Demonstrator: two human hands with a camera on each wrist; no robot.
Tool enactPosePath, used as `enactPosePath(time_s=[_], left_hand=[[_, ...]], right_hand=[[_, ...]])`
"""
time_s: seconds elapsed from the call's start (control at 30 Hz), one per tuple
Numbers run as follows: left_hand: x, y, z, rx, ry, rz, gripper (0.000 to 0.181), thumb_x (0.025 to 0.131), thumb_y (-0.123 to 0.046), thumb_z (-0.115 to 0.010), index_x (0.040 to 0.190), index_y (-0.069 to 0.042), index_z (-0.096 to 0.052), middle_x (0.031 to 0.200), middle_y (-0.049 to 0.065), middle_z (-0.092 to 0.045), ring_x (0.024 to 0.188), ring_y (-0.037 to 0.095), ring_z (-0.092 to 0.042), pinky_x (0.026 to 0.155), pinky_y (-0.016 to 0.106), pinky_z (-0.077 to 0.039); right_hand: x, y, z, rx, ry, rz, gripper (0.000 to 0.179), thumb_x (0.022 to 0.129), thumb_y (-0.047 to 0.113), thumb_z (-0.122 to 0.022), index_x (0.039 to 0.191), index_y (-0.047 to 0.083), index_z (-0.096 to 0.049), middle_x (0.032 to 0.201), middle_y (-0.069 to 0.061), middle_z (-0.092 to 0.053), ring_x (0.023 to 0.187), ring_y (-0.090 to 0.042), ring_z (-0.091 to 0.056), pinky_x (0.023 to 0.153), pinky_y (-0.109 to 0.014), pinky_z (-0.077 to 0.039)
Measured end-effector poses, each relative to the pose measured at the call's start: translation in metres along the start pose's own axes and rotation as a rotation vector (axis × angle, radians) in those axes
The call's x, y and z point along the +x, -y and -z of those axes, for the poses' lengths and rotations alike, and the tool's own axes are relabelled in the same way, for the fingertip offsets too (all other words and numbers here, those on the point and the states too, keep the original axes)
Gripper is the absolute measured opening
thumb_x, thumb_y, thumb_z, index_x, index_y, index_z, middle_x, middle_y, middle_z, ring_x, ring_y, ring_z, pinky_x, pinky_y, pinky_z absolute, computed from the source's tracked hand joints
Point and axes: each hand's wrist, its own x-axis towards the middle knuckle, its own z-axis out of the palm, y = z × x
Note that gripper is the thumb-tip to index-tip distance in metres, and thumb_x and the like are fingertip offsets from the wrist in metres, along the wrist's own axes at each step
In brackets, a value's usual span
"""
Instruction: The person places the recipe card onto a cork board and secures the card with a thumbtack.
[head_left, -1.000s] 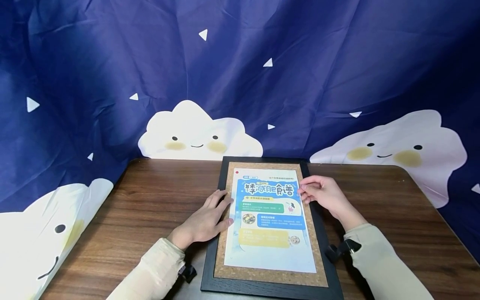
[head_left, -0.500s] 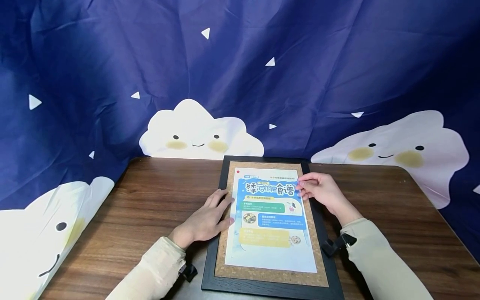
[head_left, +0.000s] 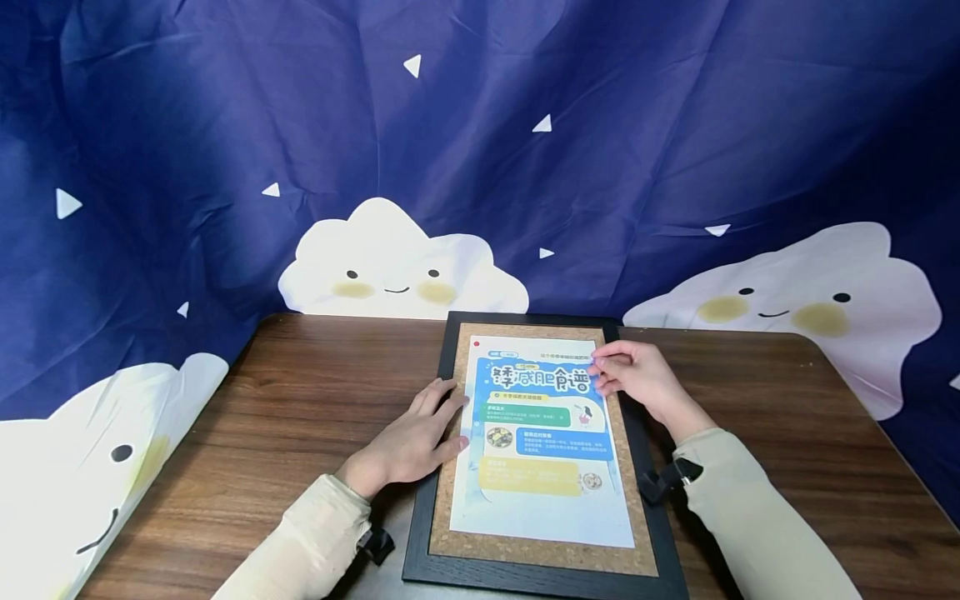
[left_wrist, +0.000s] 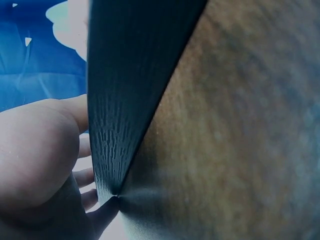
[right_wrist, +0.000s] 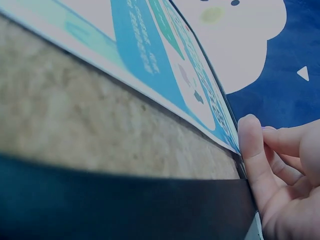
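A printed poster [head_left: 543, 518] with blue, green and yellow panels lies on a black-framed corkboard [head_left: 542, 558]. One red pushpin [head_left: 476, 343] sits at the poster's top left corner. My left hand [head_left: 408, 437] rests over the board's left frame, fingers spread, fingertips at the poster's left edge; the left wrist view shows its palm beside the black frame [left_wrist: 120, 100]. At the upper right edge of the poster, my right hand [head_left: 637, 375] has thumb and fingers curled together, pinching a small purple thing [right_wrist: 268, 128], mostly hidden by the fingertips.
The board lies on a dark brown wooden table [head_left: 315, 375], its far end near the table's back edge. Behind hangs a blue curtain [head_left: 480, 150] with white clouds and triangles. A black strap [head_left: 671, 479] circles the right wrist.
My right hand has moved slightly up along the poster's right edge towards its top right corner. The left hand, poster and board stay in place.
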Motion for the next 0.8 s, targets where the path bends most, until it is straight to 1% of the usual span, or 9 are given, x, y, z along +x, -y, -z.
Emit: enactPosePath(time_s=[0.23, 0.67, 0.8], left_hand=[[0.000, -0.001, 0.001, -0.003, 0.004, 0.002, 0.060, 0.114, -0.033, -0.056, 0.164, -0.005, -0.040, 0.175, 0.021, -0.024, 0.167, 0.043, -0.016, 0.128, 0.056, -0.036], [-0.001, -0.001, 0.000, 0.007, 0.004, 0.009, 0.061, 0.114, -0.034, -0.056, 0.165, -0.005, -0.040, 0.175, 0.020, -0.024, 0.167, 0.042, -0.017, 0.128, 0.056, -0.036], [-0.001, -0.001, 0.001, 0.007, 0.002, 0.011, 0.061, 0.114, -0.034, -0.056, 0.165, -0.006, -0.040, 0.175, 0.020, -0.024, 0.167, 0.042, -0.017, 0.128, 0.056, -0.037]], right_hand=[[0.006, 0.001, -0.003, 0.026, 0.018, 0.007, 0.031, 0.110, 0.000, -0.056, 0.135, -0.019, -0.058, 0.107, -0.022, -0.078, 0.077, -0.012, -0.075, 0.073, -0.027, -0.066], [0.015, 0.003, -0.001, 0.013, 0.035, -0.013, 0.032, 0.111, -0.002, -0.054, 0.137, -0.020, -0.055, 0.102, -0.016, -0.079, 0.077, -0.011, -0.076, 0.075, -0.028, -0.066], [0.020, 0.003, -0.001, -0.004, 0.030, -0.027, 0.032, 0.111, -0.001, -0.054, 0.137, -0.019, -0.055, 0.105, -0.020, -0.078, 0.078, -0.012, -0.076, 0.076, -0.028, -0.066]])
